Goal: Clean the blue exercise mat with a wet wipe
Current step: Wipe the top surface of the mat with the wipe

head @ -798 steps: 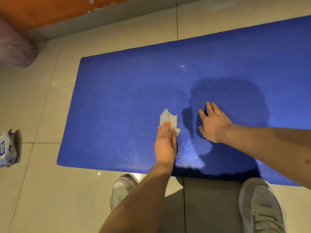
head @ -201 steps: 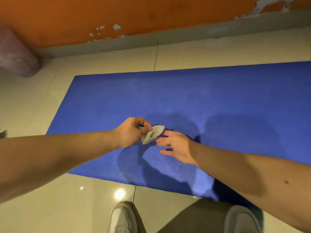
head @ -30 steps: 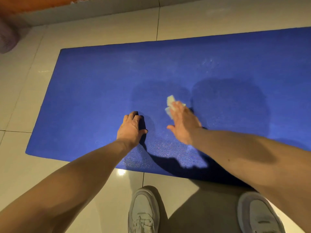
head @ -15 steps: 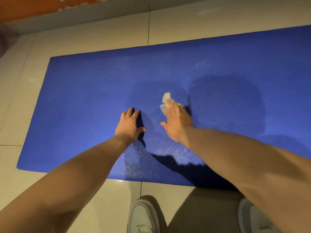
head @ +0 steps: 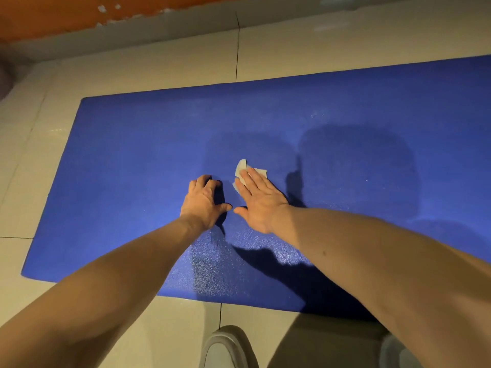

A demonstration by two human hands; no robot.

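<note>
Right hand (head: 259, 201) presses wet wipe (head: 242, 169) onto mat (head: 127, 160)

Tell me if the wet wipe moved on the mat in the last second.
Yes. The wet wipe, under the right hand, slid left across the mat, closer in line with the far floor joint.

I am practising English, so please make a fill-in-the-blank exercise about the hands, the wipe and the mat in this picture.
1. The right hand presses the ____ onto the mat.
2. The left hand rests on the mat and holds ____.
3. The colour of the mat is ____.
Missing words: wipe; nothing; blue.
</note>
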